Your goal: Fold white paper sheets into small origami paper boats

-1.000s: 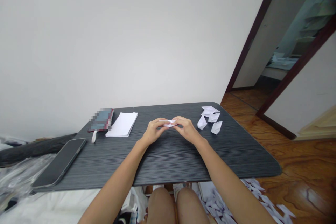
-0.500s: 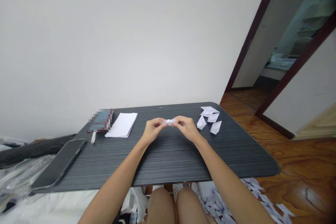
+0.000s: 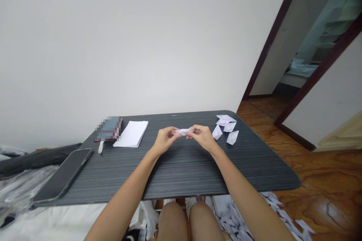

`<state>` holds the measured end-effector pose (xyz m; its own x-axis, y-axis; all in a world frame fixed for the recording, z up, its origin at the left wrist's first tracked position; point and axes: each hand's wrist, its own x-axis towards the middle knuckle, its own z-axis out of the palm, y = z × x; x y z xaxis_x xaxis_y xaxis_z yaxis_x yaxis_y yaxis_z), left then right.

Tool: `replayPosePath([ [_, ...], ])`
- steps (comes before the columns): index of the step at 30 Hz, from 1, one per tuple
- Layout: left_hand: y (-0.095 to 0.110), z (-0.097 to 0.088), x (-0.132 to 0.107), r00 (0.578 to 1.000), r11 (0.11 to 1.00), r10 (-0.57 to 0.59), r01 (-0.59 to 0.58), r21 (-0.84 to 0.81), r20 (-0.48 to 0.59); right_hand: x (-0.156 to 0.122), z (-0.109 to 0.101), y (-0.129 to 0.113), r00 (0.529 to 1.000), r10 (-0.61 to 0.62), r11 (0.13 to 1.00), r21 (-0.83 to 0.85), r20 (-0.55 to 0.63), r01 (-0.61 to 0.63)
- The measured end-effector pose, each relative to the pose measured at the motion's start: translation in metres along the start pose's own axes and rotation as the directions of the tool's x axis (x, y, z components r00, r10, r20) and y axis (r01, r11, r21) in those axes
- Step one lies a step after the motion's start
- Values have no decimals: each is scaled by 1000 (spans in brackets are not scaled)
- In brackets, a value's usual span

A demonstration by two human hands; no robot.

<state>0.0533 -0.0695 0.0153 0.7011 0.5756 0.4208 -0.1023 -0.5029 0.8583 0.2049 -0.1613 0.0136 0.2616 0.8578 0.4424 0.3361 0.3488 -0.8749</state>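
Observation:
A small folded piece of white paper (image 3: 183, 131) is held just above the middle of the dark striped table (image 3: 181, 169). My left hand (image 3: 165, 140) pinches its left end and my right hand (image 3: 202, 137) pinches its right end, fingers closed on it. Several finished white paper boats (image 3: 227, 127) lie on the table to the right of my right hand. A stack of white paper sheets (image 3: 131, 133) lies to the left of my left hand.
A dark phone (image 3: 62, 175) lies at the table's left front corner. A blurred booklet (image 3: 109, 128) and a small white object (image 3: 100, 147) sit by the sheets. Many folded papers (image 3: 240, 222) litter the wooden floor under the table's right side. A doorway opens at the right.
Both hands have lifted the folded paper slightly off the table and drawn its ends apart, so it looks longer and flatter. Nothing else on the table has moved.

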Motion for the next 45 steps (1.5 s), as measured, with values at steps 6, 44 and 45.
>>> replayPosePath([
  [6,6,1,0,999,1000,-23,24,10,-32,1,1,-2,998,61,995,76,7,-62],
  [44,-3,-2,1,982,985,-155,146,90,111,0,9,4,967,166,984,28,195,-174],
  [45,-2,0,0,982,986,-143,131,101,123,-1,11,3,968,149,989,-17,203,-149],
])
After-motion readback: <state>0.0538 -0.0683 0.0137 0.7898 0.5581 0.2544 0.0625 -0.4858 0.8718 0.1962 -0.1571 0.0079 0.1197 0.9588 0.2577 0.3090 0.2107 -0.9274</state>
